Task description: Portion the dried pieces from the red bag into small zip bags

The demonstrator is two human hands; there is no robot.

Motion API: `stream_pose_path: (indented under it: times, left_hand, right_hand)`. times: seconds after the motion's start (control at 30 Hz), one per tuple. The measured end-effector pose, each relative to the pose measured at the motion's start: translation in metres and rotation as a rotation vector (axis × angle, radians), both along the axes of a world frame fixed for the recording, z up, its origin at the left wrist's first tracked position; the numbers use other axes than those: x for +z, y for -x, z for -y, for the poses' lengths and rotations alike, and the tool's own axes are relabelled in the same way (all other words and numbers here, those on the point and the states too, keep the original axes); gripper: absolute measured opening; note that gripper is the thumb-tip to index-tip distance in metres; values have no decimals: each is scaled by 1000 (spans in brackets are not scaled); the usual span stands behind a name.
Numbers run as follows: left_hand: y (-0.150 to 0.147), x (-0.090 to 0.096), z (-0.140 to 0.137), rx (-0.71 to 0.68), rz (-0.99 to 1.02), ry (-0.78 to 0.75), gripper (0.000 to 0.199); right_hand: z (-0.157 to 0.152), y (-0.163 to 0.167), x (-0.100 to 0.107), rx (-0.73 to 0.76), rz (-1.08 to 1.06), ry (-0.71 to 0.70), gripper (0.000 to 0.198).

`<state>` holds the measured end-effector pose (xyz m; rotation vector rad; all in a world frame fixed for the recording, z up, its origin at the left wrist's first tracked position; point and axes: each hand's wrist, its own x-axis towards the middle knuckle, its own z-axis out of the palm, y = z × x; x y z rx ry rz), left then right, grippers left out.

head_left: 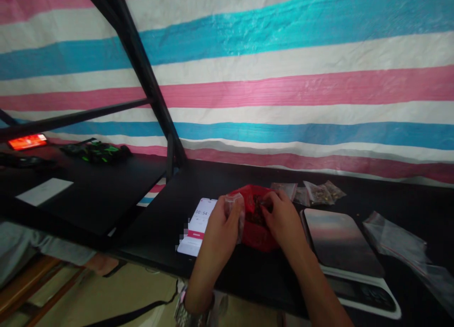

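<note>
Tabletop: crumpled red bag; left hand gripping baggie; right hand curled, hold unclear

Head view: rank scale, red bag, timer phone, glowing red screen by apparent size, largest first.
1. Scale
2. Red bag, partly covered
3. Timer phone, partly covered
4. Glowing red screen; it sits farther away, so its true size against the phone is unsure.

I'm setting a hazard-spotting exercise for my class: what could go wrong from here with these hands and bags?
The right hand reaches into the red plastic bag and could spill its small dark pieces. The left hand, holding a clear zip bag, might nudge the smartphone close beside it. The right forearm could bump the digital scale alongside.
</note>
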<state>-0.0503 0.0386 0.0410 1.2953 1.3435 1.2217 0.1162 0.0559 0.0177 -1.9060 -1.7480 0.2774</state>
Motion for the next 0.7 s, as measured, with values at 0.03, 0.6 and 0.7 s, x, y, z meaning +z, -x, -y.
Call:
stream_pose_path:
  times: [0.03, 0.6, 0.7]
  left_hand:
    - [-4, -6, -4, -8, 54, 10, 43]
    - [-7, -9, -15, 55, 695, 141, 53]
    - [-8, -7, -13, 12, 681, 187, 47]
  right_hand:
    - [-1, 1, -2, 15, -4, -12, 16]
    - [1, -14, 1, 183, -385, 191, 8]
    - [2, -9, -1, 118, -388, 178, 8]
